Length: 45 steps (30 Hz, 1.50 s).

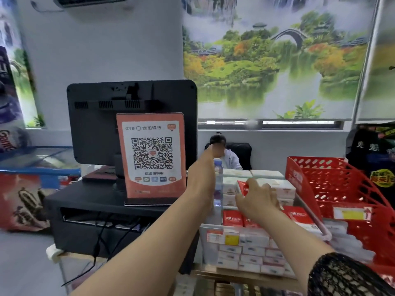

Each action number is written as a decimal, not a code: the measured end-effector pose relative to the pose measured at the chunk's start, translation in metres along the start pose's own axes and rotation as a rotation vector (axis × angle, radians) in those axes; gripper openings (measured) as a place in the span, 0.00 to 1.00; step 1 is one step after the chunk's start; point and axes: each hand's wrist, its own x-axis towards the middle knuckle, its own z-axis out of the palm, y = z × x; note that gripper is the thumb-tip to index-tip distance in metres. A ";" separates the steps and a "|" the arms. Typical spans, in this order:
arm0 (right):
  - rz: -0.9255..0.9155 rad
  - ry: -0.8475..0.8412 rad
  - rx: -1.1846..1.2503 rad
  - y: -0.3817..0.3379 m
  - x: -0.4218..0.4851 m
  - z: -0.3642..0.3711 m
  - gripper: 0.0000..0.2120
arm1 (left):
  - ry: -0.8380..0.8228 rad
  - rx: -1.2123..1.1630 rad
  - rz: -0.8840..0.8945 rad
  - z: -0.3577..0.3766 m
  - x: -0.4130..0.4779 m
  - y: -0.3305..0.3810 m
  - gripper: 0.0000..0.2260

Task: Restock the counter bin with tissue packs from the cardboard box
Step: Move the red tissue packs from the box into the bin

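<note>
Nearest to the camera, the right arm in a black net sleeve reaches over the counter bin, a clear container with a price label on its front wall. The bin holds many tissue packs: white ones in several rows low down, and red packs standing on top. I judge the restocking to be well advanced, but the top layer is uneven, so probably some packs are left to place.

Just beyond, the right hand has its fingers curled round one red-and-white tissue pack, above the back part of the bin and in front of a stack of white packs. The left hand is stretched forward with straight fingers and holds nothing. It is just beside a water bottle; I cannot tell if it touches it. The cardboard box I cannot make out with certainty; a brown edge under the bin may belong to it.

To the right stands a red basket. Farther away are a QR payment sign, the back of a monitor, a seated person and a landscape blind.
</note>
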 end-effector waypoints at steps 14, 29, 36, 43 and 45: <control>0.242 -0.205 -0.419 0.000 0.014 0.029 0.32 | -0.028 0.061 -0.028 -0.018 0.027 -0.025 0.12; -0.069 0.137 0.795 -0.027 -0.045 0.003 0.23 | 0.117 0.038 -0.061 -0.030 -0.035 -0.037 0.13; -0.162 -0.113 1.174 -0.042 -0.124 0.013 0.16 | 0.228 -0.001 -0.158 -0.060 -0.092 -0.057 0.25; -0.182 -0.267 1.177 -0.032 -0.205 0.064 0.36 | 0.395 0.028 -0.250 -0.103 -0.152 -0.127 0.24; -0.148 -0.330 1.152 -0.017 -0.223 0.098 0.33 | 0.417 0.059 -0.291 -0.115 -0.167 -0.161 0.24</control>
